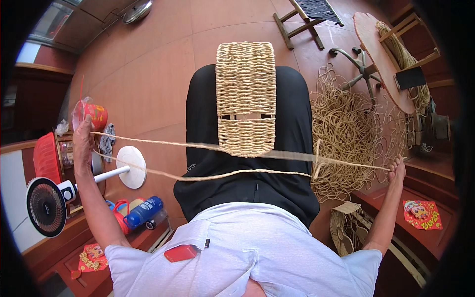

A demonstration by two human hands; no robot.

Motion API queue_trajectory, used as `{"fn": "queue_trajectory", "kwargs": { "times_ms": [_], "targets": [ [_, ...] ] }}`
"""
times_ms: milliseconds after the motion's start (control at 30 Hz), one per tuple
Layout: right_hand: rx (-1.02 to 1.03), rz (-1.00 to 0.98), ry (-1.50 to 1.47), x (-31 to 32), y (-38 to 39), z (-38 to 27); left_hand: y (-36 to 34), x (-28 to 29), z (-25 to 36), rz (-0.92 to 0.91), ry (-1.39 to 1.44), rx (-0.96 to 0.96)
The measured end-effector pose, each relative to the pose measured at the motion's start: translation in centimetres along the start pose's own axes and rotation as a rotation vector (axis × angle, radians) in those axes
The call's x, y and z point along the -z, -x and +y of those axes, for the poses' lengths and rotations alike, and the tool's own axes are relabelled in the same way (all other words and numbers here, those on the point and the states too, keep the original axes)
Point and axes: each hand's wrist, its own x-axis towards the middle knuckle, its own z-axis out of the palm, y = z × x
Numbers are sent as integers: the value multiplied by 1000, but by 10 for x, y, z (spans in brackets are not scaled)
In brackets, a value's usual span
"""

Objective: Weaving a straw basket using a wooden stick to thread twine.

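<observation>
A woven piece of straw-coloured cord (246,79), long and narrow with a gap across its lower part, rests on my lap over dark trousers. My arms are spread wide. Out at the far left, my left hand (83,141) is closed around a twisted cord (168,142). That strand runs taut across my lap, passing by the near end of the woven piece, to my right hand (397,169), whose fingers pinch it near its tip. A second, slacker length hangs from the left hand below the first and reaches to the right side of my lap.
A big tangled heap of cord (344,133) lies on the floor to my right. Beyond it stand a pinkish board (378,64) and a wheeled base (365,71). At left are a fan (47,207), its white base (131,167) and a blue bottle (143,212).
</observation>
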Motion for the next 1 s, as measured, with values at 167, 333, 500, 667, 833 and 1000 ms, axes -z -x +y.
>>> {"fn": "queue_trajectory", "kwargs": {
  "times_ms": [167, 333, 500, 667, 833, 1000],
  "targets": [
    [79, 121, 182, 30, -23, 1, -21, 42, -18, 167, -187, -26],
    [333, 529, 842, 78, -48, -13, -63, 113, -56, 305, -119, -55],
    [596, 638, 1150, 128, -68, -24, -101, 208, -60, 558, -205, 47],
    [619, 763, 1407, 127, -60, -29, -98, 249, -37, 1058, -924, 125],
    [226, 90, 235, 6, 4, -4, -67, 84, 22, 396, -929, -366],
    [343, -98, 538, -96, 61, 0, 97, -146, 44, -440, -192, -400]
  ]
}}
